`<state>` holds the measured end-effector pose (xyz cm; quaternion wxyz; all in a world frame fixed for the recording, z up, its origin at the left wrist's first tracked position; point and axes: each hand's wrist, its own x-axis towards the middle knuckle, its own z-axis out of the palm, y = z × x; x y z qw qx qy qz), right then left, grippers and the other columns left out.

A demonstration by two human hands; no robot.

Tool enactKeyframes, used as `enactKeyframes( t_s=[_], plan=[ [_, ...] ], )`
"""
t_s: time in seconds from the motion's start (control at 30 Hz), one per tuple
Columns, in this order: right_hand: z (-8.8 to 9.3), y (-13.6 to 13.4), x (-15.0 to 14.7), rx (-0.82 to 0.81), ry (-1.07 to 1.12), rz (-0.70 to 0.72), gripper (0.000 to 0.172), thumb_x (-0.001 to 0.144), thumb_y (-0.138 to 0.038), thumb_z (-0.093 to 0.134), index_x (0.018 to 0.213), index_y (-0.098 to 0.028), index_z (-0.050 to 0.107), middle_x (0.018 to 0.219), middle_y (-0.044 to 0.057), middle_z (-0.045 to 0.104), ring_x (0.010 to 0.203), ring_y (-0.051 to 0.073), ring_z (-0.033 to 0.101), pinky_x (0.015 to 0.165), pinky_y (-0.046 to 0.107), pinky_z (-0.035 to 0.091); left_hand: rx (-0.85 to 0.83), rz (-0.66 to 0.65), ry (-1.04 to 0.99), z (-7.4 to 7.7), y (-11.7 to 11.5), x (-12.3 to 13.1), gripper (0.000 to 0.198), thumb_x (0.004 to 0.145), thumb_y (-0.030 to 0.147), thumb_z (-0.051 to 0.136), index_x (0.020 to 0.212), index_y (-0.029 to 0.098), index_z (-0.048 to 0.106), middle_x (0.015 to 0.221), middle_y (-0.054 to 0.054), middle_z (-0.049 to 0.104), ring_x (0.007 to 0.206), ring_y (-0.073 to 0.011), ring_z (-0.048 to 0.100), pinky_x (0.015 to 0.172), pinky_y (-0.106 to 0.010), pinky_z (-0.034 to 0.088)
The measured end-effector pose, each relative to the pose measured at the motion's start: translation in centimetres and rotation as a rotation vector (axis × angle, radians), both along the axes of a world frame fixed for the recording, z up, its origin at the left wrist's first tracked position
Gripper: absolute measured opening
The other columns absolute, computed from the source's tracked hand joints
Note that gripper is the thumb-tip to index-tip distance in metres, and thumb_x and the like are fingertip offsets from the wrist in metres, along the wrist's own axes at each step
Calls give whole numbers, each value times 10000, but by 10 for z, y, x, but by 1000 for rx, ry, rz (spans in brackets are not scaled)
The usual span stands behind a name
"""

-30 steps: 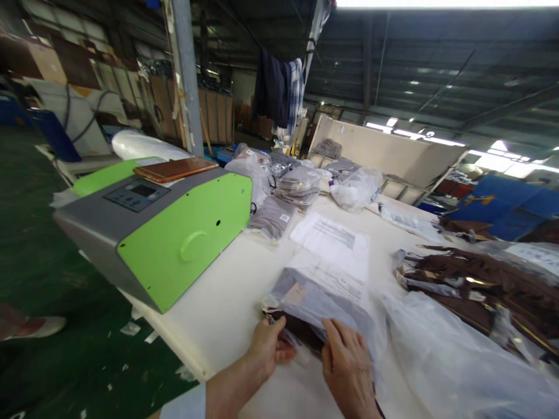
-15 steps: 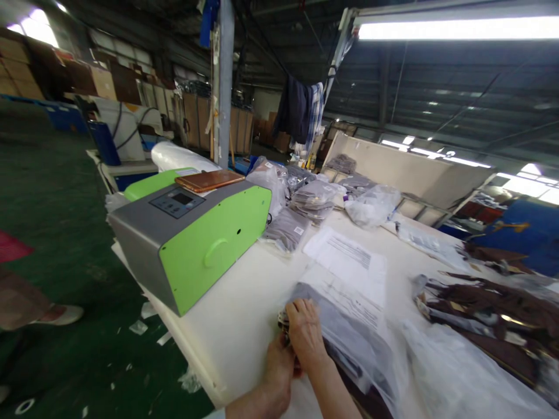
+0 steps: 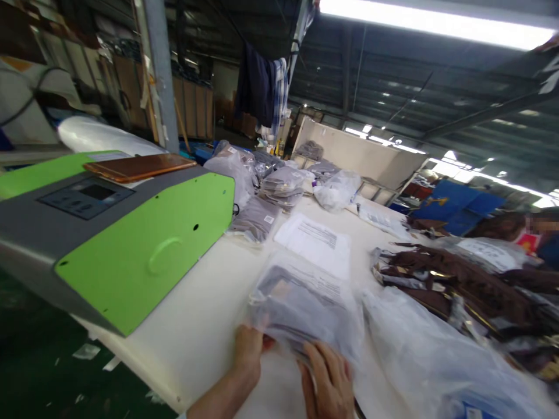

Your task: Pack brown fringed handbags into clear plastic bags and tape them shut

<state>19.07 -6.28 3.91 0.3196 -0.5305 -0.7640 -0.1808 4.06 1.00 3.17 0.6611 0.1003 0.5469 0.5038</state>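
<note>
Okay, so the clear bag (image 3: 305, 326) with folded gray cloth (image 3: 321, 311) inside is lying flat on the white table (image 3: 209, 308), right in front of the person, and the hands are the bit that's changing. Half a second ago they were bunching together at the near left corner, right over left; now they're working apart. The left hand (image 3: 248, 352) is staying by that corner, thumb and fingers closing on the plastic, while the right hand (image 3: 325, 381) is sitting farther along the near edge, fingers curling over it. Whether that one's really gripping or just pressing, I can't tell.

Also, the dark strip that was peeking out along the near edge a second ago isn't showing clearly anymore. My read is that the plastic is now covering more of that edge, so this bit of handling is probably getting further along, but blur is making it hard to swear to.

Just beyond the bag, a printed sheet (image 3: 312, 241) is lying partly under its far end. Loose plastic (image 3: 428, 343) is spreading out to the right, with a brown heap (image 3: 471, 279) sitting past it. Over left, the green and gray machine (image 3: 148, 250) is standing well apart from the hands.
</note>
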Motion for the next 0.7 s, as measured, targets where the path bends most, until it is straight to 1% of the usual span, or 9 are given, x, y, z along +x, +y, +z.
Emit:
enactKeyframes(
  t_s=[0.07, 0.1, 0.17, 0.23, 0.3, 0.4, 0.47, 0.57, 0.7],
  plan=[
    [-25, -19, 35, 46, 96, -283, 317, 845, -282, 523, 1139, -163, 511, 1094, 147, 559, 1015, 258, 520, 854, 404, 396, -16, -19, -14, 8, -3, 3, 165, 693, 163, 709, 789, 132, 578, 615, -14, 636, 540, -157, 591, 530, -269, 478],
    [-36, -28, 50, 23, 179, -391, 339, 849, -353, 510, 1121, -150, 521, 1099, 164, 557, 1015, 272, 525, 851, 416, 404, -22, -34, -34, 11, -5, 5, 169, 698, 149, 699, 811, 136, 574, 631, -15, 643, 555, -162, 601, 552, -280, 488],
    [-51, -42, 72, -123, 458, -536, 480, 828, -524, 464, 1101, -136, 533, 1098, 169, 565, 979, 273, 552, 808, 395, 444, -61, -47, -106, 15, -9, 9, 126, 740, 119, 646, 827, 150, 560, 634, -2, 640, 551, -149, 600, 561, -269, 485],
    [-57, -50, 81, -340, 813, -625, 596, 771, -633, 455, 1103, -145, 538, 1030, 133, 607, 928, 254, 579, 773, 359, 467, -117, -53, -186, 16, -12, 16, 104, 790, 73, 566, 826, 168, 543, 634, 21, 630, 533, -122, 588, 564, -248, 479],
    [-55, -51, 81, -509, 1126, -638, 650, 698, -659, 525, 1125, -168, 529, 931, 78, 645, 870, 232, 596, 742, 329, 476, -182, -84, -237, 16, -12, 25, 132, 812, 41, 514, 811, 173, 526, 631, 30, 621, 522, -115, 583, 587, -260, 492],
    [-47, -45, 72, -534, 1408, -505, 683, 608, -635, 628, 1101, -170, 541, 847, 29, 659, 770, 196, 594, 672, 282, 477, -260, -190, -269, 15, -11, 38, 90, 818, 67, 520, 805, 156, 522, 635, -6, 627, 548, -155, 612, 640, -329, 518],
    [-41, -41, 67, -545, 1504, -445, 625, 593, -616, 654, 1013, -158, 586, 754, 4, 644, 669, 160, 564, 595, 245, 460, -296, -263, -300, 14, -10, 48, 11, 828, 125, 535, 820, 132, 540, 670, -58, 646, 596, -198, 639, 666, -370, 523],
    [-33, -40, 64, -641, 1586, -384, 526, 581, -586, 683, 874, -151, 635, 618, -22, 596, 578, 126, 507, 516, 210, 419, -312, -314, -321, 11, -12, 64, 96, 827, 191, 560, 872, 106, 559, 717, -106, 661, 635, -247, 654, 680, -437, 521],
    [-31, -48, 58, -550, 1623, -397, 453, 566, -570, 697, 769, -167, 661, 588, -21, 583, 554, 116, 496, 511, 205, 410, -288, -254, -299, 6, -13, 80, 153, 833, 140, 538, 985, 131, 535, 653, -43, 646, 580, -211, 636, 673, -432, 524]
  ],
)
